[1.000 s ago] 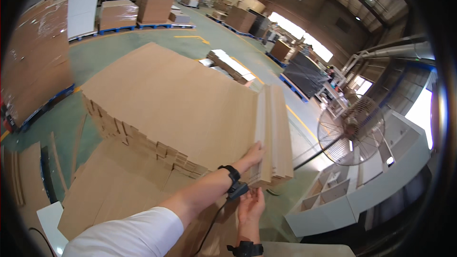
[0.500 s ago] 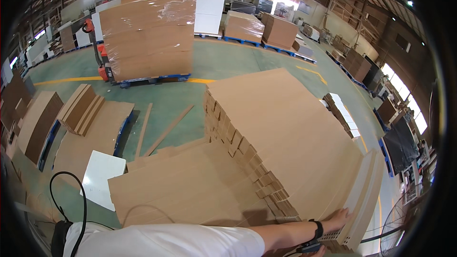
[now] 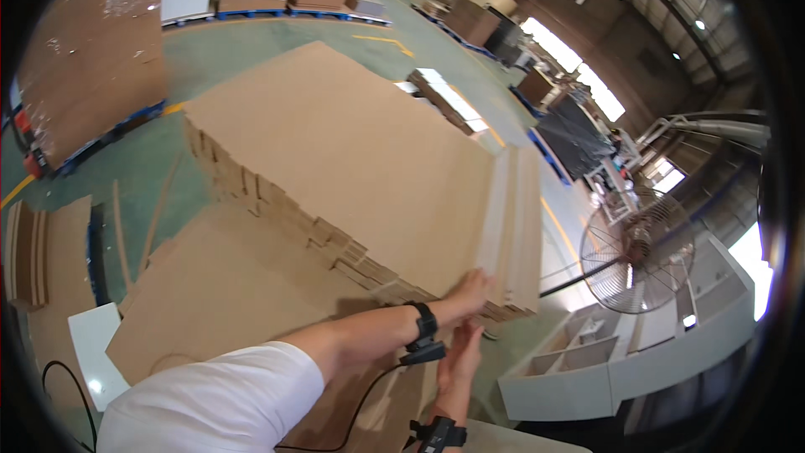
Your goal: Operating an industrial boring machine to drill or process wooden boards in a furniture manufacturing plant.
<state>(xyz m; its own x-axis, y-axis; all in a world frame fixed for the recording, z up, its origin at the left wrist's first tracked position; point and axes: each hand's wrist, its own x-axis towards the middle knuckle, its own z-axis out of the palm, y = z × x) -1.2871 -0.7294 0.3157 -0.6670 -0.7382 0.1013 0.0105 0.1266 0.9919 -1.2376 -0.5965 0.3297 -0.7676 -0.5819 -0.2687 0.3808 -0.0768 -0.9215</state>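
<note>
A tall stack of large brown fibreboard panels (image 3: 352, 143) fills the middle, its layers uneven along the left side. Long narrow boards (image 3: 521, 226) lie along its right edge. My left hand (image 3: 471, 289) grips the near end of a narrow board, its fingertips partly hidden. Just below it, my right hand (image 3: 459, 354) is raised beside the stack's near corner, fingers stretched and palm showing, holding nothing I can see. Black bands with small devices sit on both wrists, a cable running from the left device (image 3: 426, 351).
A lower layer of brown boards (image 3: 226, 277) lies left of the stack, beside a white panel (image 3: 94, 348). On the right stand a wire-caged fan (image 3: 633, 256) and a grey-white open cabinet (image 3: 562, 390). A wrapped pallet load (image 3: 96, 59) rises at the far left.
The view has swung right, so the stack sits further left and the fan and cabinet show more. My right hand has come up into fuller view beside the left, which stays at the narrow boards.
</note>
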